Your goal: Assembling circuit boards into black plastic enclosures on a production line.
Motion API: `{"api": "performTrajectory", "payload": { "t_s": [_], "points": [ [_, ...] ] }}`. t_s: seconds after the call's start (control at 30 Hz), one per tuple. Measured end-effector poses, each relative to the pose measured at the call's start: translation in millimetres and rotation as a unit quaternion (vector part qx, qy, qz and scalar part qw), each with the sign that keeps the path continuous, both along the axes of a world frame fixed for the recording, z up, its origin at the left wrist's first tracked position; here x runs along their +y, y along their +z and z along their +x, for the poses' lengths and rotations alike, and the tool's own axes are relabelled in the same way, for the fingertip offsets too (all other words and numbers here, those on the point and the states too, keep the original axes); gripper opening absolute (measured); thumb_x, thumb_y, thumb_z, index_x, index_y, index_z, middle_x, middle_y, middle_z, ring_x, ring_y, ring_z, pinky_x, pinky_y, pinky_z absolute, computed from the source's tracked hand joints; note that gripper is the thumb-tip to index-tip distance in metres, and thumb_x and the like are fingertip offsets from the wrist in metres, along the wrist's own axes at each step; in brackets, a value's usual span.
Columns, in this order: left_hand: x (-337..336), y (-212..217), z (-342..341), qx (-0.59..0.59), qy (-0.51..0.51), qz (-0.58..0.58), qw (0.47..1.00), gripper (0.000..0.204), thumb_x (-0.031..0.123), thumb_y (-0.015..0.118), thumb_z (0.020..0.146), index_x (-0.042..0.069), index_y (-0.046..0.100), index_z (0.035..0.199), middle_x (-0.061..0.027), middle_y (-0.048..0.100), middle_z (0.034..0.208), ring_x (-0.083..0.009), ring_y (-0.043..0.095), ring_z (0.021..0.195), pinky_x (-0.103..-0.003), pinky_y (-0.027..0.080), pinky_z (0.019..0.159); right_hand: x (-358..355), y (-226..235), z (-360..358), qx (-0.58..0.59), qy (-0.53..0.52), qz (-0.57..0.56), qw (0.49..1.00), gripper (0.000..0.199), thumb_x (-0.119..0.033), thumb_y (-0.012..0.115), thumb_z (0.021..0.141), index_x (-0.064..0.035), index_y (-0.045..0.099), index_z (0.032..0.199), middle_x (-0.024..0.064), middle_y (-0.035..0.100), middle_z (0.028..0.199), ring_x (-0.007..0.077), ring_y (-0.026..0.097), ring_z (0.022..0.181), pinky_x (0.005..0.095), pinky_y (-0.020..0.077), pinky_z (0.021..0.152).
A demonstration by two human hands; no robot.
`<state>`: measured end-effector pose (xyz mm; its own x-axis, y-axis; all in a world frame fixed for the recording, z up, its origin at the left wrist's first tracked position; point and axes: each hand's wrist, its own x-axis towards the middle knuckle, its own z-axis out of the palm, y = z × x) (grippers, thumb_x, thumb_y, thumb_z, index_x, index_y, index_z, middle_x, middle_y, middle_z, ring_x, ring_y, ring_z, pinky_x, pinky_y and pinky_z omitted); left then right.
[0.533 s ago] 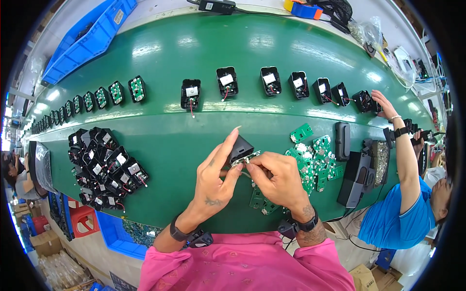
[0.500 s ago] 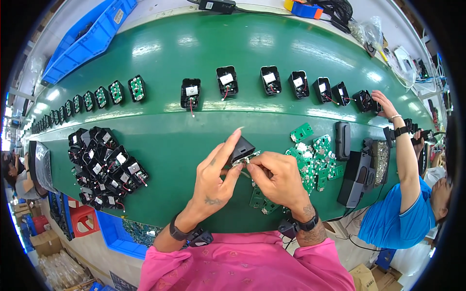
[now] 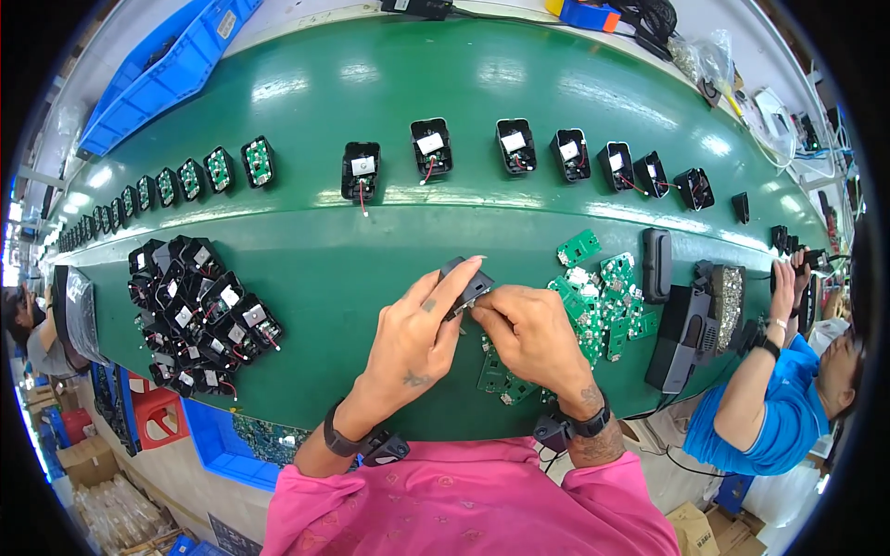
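My left hand [image 3: 417, 332] is closed around a small black plastic housing [image 3: 476, 286], with its fingers across the top and side. The housing is tilted above the table in front of me. Against its lower edge my right hand [image 3: 530, 329] is pinched, and what sits between those fingertips is hidden. A pale sliver shows beside them. Loose green circuit boards [image 3: 617, 274] are heaped just right of my right hand. To the left lies a pile of black housings [image 3: 190, 310] with white blocks and red wires.
Along the far side of the green table [image 3: 371, 102] runs a row of open black housings [image 3: 430, 146], with board-fitted housings [image 3: 258, 162] further left. Blue crate [image 3: 158, 79] stands back left. Dark speaker-like device [image 3: 679, 341] lies right, near a person in blue [image 3: 756, 408].
The housing has turned in my left hand, so the board seen at its edge is now mostly hidden. The person at right has drawn an arm back from the row, leaving a housing there.
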<state>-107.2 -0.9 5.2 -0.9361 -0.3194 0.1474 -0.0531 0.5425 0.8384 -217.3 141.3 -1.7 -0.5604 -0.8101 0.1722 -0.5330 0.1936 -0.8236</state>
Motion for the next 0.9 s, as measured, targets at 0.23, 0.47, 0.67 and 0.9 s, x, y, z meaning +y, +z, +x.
{"api": "performTrajectory", "payload": {
  "t_s": [0.23, 0.47, 0.67, 0.9],
  "points": [
    [4, -8, -3, 0.015, 0.03, 0.007, 0.999, 0.06, -0.008, 0.059, 0.083, 0.008, 0.05, 0.14, -0.0199, 0.064, 0.11, -0.0339, 0.069, 0.08, -0.038, 0.057, 0.068, -4, -2, 4, 0.036, -0.032, -0.02, 0.999, 0.008, -0.005, 0.067, 0.086, 0.0025, 0.066, 0.084, 0.0139, 0.066, 0.073, 0.0279, 0.065, 0.061, 0.037, 0.0484, 0.055],
    [-2, -5, -5, -0.03, 0.008, 0.39, 0.92, 0.06, -0.01, 0.061, 0.085, 0.003, 0.044, 0.141, -0.0176, 0.059, 0.123, -0.0184, 0.072, 0.079, -0.026, 0.06, 0.064, -2, -1, -2, -0.278, -0.105, -0.061, 0.953, 0.015, -0.009, 0.066, 0.094, 0.0047, 0.064, 0.098, 0.0044, 0.066, 0.073, 0.0066, 0.059, 0.058, 0.0209, 0.0456, 0.05],
    [2, -4, -8, -0.004, 0.035, 0.367, 0.929, 0.061, -0.014, 0.057, 0.083, 0.001, 0.044, 0.141, -0.0207, 0.057, 0.125, -0.0217, 0.073, 0.084, -0.026, 0.062, 0.068, 2, -3, 0, -0.306, -0.093, -0.151, 0.935, 0.013, -0.001, 0.069, 0.09, 0.0066, 0.065, 0.099, 0.0051, 0.065, 0.088, 0.0065, 0.06, 0.067, 0.0205, 0.0467, 0.056],
    [2, -1, -7, 0.04, 0.045, 0.425, 0.903, 0.06, -0.016, 0.054, 0.082, 0.002, 0.047, 0.14, -0.0195, 0.057, 0.126, -0.0233, 0.073, 0.085, -0.027, 0.062, 0.069, -3, -9, -2, -0.289, -0.087, -0.171, 0.938, 0.011, -0.004, 0.067, 0.091, 0.0044, 0.066, 0.084, 0.004, 0.062, 0.083, 0.0068, 0.057, 0.064, 0.0212, 0.0429, 0.053]
  ]
}}
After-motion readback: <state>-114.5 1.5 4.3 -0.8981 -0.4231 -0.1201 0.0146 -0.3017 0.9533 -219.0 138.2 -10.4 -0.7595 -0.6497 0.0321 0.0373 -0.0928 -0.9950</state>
